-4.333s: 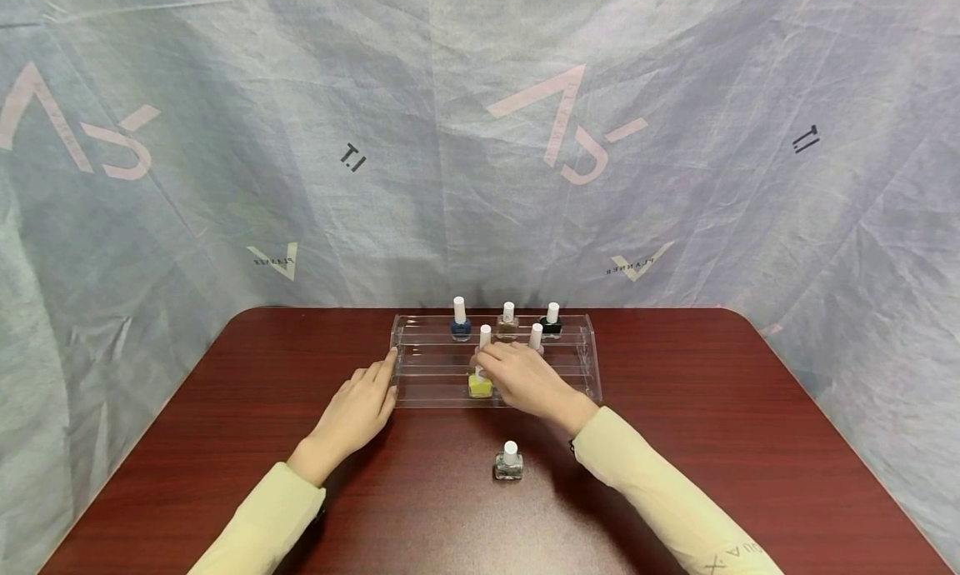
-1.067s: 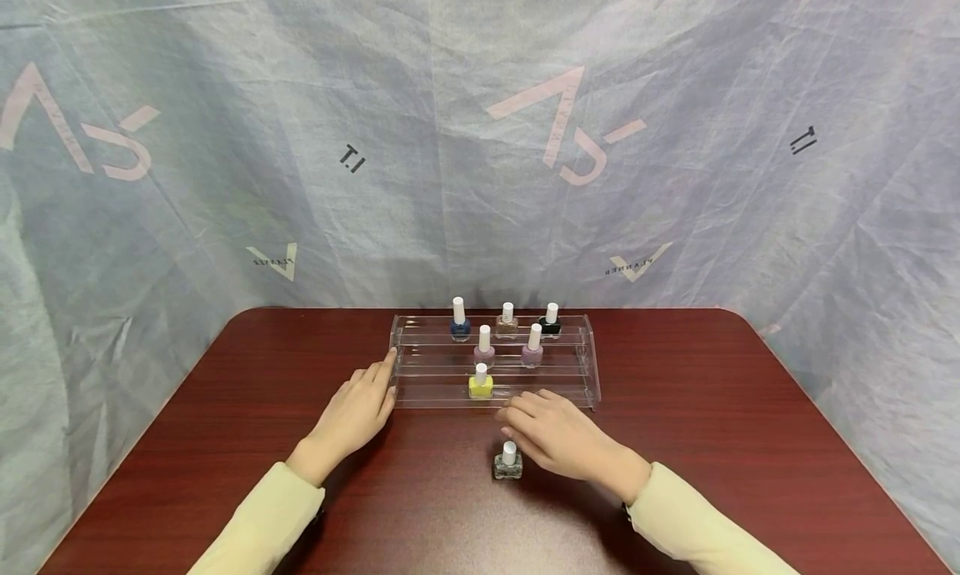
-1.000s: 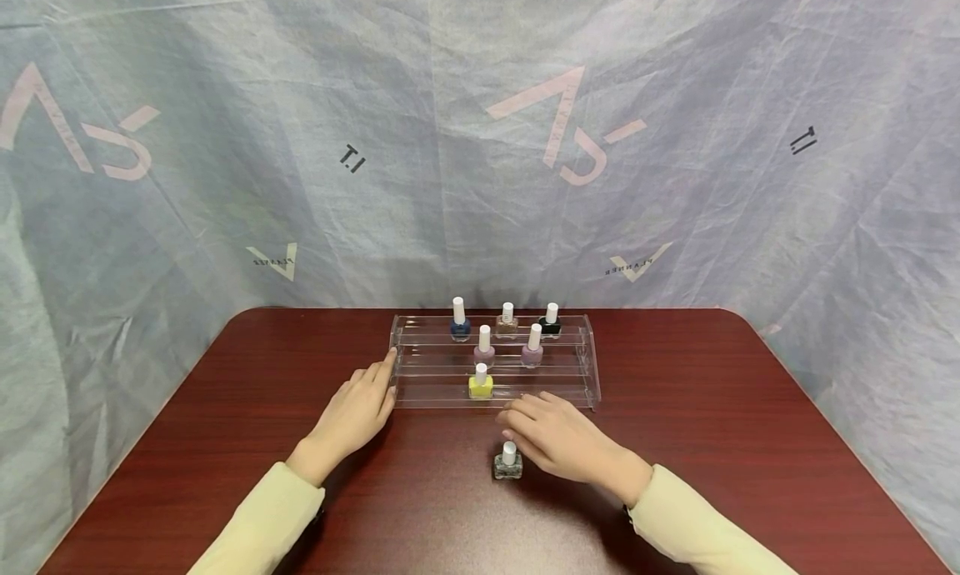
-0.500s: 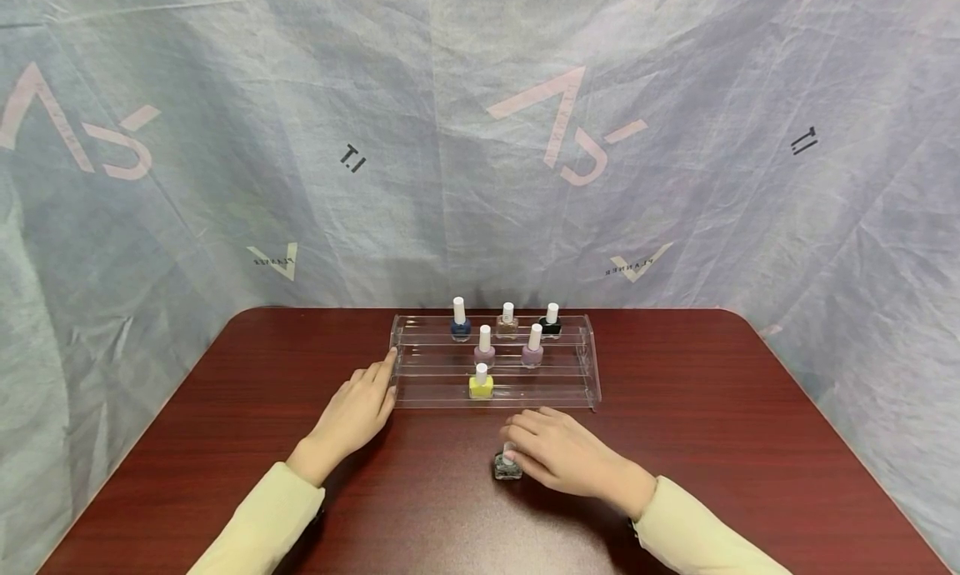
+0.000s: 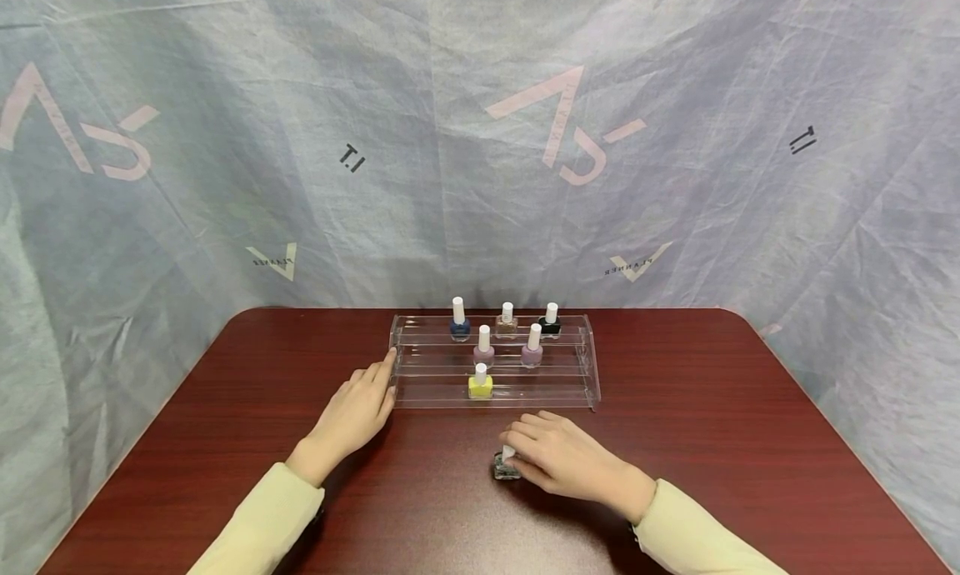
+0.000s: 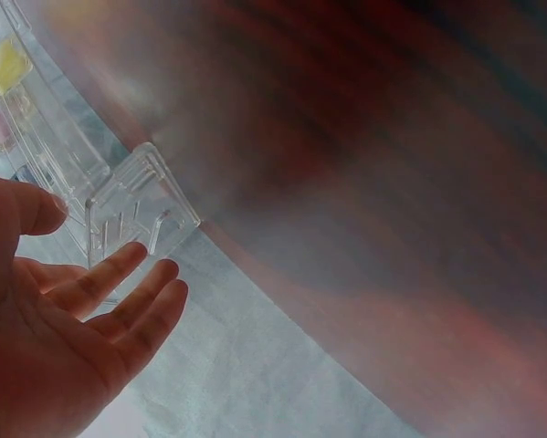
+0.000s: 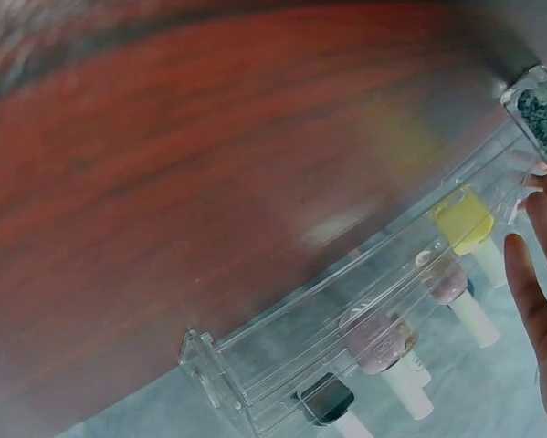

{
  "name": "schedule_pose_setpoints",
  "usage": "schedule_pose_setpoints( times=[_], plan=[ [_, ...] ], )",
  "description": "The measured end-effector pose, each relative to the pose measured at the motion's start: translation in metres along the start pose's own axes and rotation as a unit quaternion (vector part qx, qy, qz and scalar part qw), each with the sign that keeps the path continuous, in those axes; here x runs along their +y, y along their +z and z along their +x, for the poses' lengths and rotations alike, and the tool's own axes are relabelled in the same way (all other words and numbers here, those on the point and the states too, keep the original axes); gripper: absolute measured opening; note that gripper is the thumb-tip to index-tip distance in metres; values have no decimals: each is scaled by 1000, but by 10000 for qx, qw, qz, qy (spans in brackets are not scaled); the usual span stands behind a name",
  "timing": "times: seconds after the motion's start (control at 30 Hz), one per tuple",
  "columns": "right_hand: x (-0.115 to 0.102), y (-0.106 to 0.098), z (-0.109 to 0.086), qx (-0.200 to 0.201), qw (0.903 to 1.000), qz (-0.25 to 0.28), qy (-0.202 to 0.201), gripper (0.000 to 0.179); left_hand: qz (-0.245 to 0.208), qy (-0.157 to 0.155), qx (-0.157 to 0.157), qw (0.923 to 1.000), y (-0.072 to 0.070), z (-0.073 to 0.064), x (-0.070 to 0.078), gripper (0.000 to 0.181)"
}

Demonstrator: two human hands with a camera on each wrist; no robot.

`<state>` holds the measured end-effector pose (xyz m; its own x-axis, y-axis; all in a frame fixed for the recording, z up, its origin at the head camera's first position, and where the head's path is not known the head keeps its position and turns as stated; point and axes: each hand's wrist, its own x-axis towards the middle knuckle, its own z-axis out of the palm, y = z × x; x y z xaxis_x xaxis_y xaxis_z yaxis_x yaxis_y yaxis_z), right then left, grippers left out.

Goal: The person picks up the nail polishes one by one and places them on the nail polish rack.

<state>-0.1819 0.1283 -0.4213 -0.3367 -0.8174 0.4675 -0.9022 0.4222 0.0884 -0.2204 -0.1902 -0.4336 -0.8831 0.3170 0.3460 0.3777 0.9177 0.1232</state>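
Observation:
My right hand (image 5: 558, 454) pinches the white cap of a nail polish bottle (image 5: 505, 468) with dark glitter, upright on the table in front of the rack. In the right wrist view the glitter bottle (image 7: 541, 117) shows at the right edge, its cap mostly out of sight. With fingers stretched out, my left hand (image 5: 352, 412) rests against the left end of a clear tiered display rack (image 5: 435, 389). The left wrist view shows its fingertips right at the rack's side panel (image 6: 136, 205).
On the rack's front tier stands a yellow nail polish (image 5: 481, 387). Two mauve bottles (image 5: 532, 356) share the middle tier. Blue (image 5: 460, 329), tan glitter (image 5: 507, 327) and black (image 5: 551, 327) ones stand on the back tier. A grey cloth (image 5: 480, 183) hangs behind the table (image 5: 675, 408).
My right hand has come from the yellow bottle on the rack down to the glitter bottle and now grips its cap. My left hand has stayed at the rack's end.

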Motion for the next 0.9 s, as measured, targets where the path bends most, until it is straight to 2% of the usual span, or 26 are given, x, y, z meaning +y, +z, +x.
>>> schedule_pose_setpoints(
  times=[0.5, 0.9],
  plan=[
    [-3, -1, 0, 9, 9997, 239, 11, 21, 14, -13, -4, 10000, 0, 0, 0, 58],
    [0, -2, 1, 81, 9997, 182, -120, 22, -51, 16, 18, 10000, 0, 0, 0, 57]
  ],
)
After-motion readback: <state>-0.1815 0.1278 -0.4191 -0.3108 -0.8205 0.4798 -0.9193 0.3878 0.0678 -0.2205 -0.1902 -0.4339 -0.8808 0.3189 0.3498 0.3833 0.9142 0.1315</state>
